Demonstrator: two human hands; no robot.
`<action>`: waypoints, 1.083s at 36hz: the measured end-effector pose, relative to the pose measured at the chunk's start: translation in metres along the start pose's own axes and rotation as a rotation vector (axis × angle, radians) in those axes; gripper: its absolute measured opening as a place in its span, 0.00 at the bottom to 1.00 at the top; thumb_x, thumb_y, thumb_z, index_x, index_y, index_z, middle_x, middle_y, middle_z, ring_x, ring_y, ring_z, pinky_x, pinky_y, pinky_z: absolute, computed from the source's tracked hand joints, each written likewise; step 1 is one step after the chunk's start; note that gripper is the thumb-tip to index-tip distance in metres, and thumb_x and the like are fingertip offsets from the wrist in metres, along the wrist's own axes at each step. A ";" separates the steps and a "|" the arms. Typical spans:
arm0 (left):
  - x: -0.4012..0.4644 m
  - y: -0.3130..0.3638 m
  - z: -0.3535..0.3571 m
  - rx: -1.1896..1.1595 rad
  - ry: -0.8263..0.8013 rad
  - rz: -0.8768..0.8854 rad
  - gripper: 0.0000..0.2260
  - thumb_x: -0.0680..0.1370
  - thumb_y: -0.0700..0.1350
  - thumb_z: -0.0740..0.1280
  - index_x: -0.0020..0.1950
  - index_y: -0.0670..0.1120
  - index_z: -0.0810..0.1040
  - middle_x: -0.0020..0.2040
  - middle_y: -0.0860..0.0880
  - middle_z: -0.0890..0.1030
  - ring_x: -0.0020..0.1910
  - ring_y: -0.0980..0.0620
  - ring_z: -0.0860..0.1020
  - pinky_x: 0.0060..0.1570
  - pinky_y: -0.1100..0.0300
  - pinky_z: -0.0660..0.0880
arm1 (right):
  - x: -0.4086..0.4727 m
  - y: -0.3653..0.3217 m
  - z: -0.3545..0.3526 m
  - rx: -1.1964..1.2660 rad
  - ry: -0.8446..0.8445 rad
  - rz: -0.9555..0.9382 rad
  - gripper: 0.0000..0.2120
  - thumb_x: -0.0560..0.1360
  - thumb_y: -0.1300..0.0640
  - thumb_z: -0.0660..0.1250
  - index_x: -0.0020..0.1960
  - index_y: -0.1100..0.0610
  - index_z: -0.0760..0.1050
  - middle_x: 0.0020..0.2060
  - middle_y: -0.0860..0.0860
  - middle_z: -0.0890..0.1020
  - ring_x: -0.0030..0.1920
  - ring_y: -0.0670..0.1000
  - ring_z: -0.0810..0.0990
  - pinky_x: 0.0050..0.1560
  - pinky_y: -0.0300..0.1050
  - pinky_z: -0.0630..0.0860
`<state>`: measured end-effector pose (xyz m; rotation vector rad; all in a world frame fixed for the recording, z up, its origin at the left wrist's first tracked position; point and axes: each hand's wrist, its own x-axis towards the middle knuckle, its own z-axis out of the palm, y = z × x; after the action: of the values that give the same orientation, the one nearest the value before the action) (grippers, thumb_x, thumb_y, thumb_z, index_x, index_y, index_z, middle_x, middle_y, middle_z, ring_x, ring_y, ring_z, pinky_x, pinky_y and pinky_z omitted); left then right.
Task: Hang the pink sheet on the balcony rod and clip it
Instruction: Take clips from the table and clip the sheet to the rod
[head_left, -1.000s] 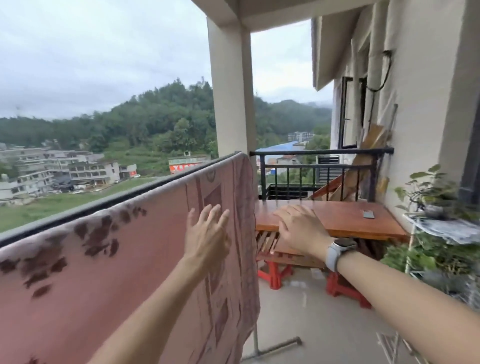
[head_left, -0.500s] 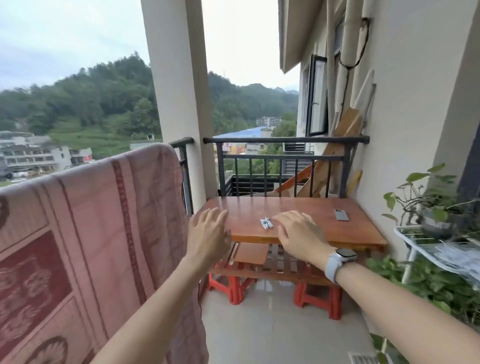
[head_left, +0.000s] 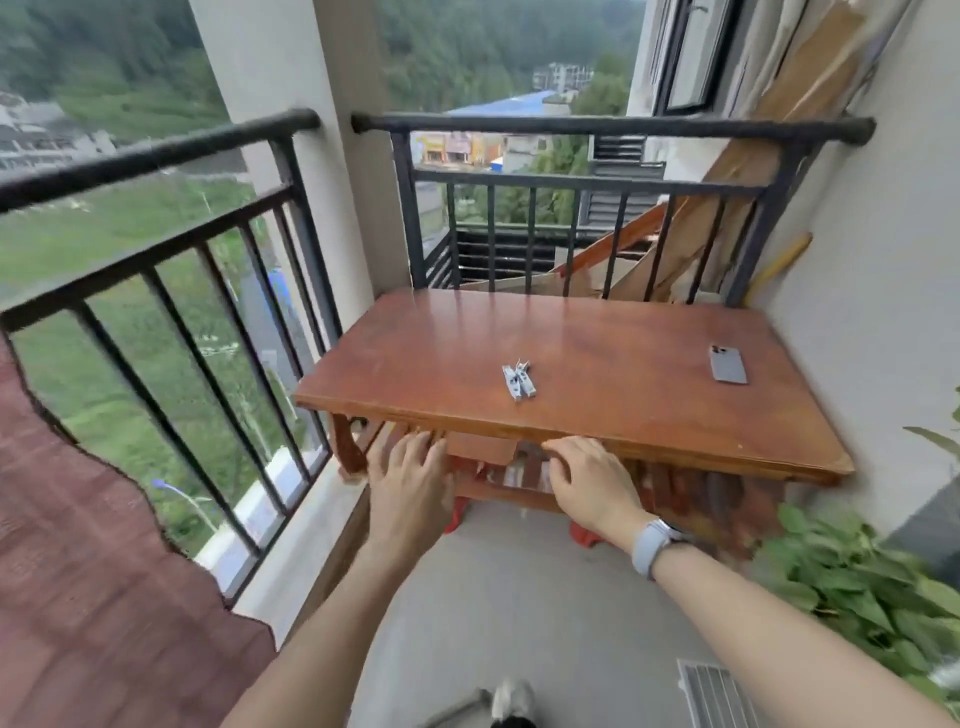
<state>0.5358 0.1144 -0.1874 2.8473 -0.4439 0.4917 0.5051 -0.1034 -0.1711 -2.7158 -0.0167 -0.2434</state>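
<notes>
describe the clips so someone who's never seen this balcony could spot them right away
Find the reddish wooden table against the far railing. The clips lie near the middle of its top, a small heap of grey metal pegs. The only other thing on the tabletop is a flat grey phone toward the wall.

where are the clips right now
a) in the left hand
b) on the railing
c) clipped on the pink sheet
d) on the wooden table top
d: the clips lie on the wooden table, near the middle of its top, while the left hand and right hand are both empty in front of the table's near edge.
</notes>
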 end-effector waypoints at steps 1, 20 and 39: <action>0.011 -0.003 0.017 0.024 -0.035 -0.011 0.18 0.71 0.49 0.60 0.59 0.48 0.75 0.61 0.47 0.76 0.62 0.45 0.73 0.60 0.43 0.66 | 0.015 0.009 0.010 0.008 -0.014 0.019 0.15 0.77 0.56 0.56 0.62 0.54 0.73 0.61 0.50 0.76 0.63 0.52 0.70 0.63 0.49 0.68; 0.195 -0.026 0.230 -0.087 -0.523 -0.303 0.22 0.72 0.45 0.65 0.65 0.45 0.67 0.64 0.42 0.73 0.64 0.40 0.70 0.57 0.44 0.69 | 0.297 0.129 0.138 0.107 -0.267 0.324 0.15 0.77 0.59 0.55 0.61 0.57 0.72 0.58 0.56 0.76 0.59 0.58 0.73 0.57 0.50 0.70; 0.268 -0.031 0.320 -0.021 -0.782 -0.442 0.26 0.71 0.58 0.55 0.65 0.50 0.73 0.66 0.41 0.72 0.65 0.38 0.70 0.58 0.40 0.72 | 0.404 0.191 0.209 0.239 -0.482 0.458 0.06 0.76 0.54 0.58 0.43 0.55 0.71 0.46 0.52 0.74 0.48 0.55 0.74 0.46 0.48 0.71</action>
<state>0.8798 -0.0088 -0.3917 2.8796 0.0837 -0.7163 0.9469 -0.2034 -0.3658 -2.3909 0.4045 0.5107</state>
